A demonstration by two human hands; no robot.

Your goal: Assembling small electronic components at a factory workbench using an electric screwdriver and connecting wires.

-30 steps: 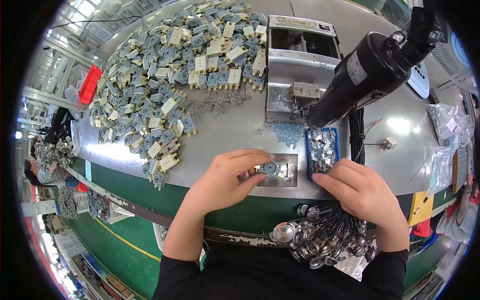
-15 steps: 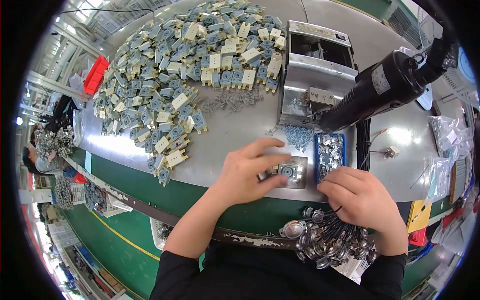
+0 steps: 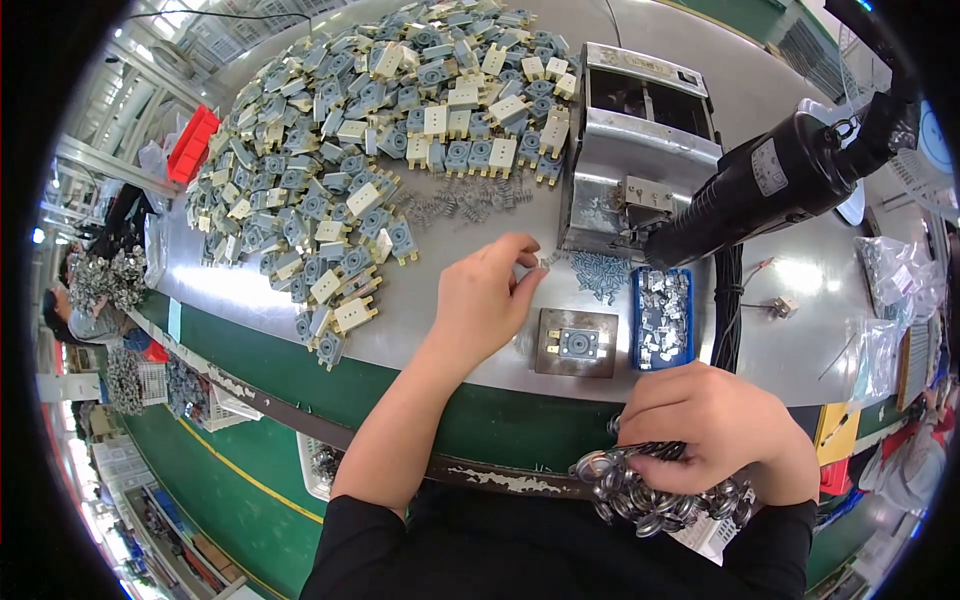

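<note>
My left hand (image 3: 485,298) is over the steel tabletop, thumb and fingertips drawn together beside a few tiny springs (image 3: 552,259); what lies in the pinch is too small to make out. A grey switch-like block (image 3: 578,344) with brass terminals rests in a square metal fixture (image 3: 602,367), untouched by either hand. At the table's front edge, my right hand (image 3: 705,420) has its fingers curled round the dark leads (image 3: 655,449) of a bunch of round metal discs (image 3: 650,510). A blue tray (image 3: 634,330) of small metal clips stands just beyond that hand.
A large heap of grey and cream blocks (image 3: 330,170) covers the back left, with loose springs (image 3: 470,198) beside it. Small blue screws (image 3: 600,273) lie behind the fixture. A black power screwdriver (image 3: 760,185) slants in front of a metal box-shaped device (image 3: 640,130).
My left hand has moved from the fixture back and left to the small springs, its fingers closing. My right hand has moved down from beside the blue tray onto the disc bunch.
</note>
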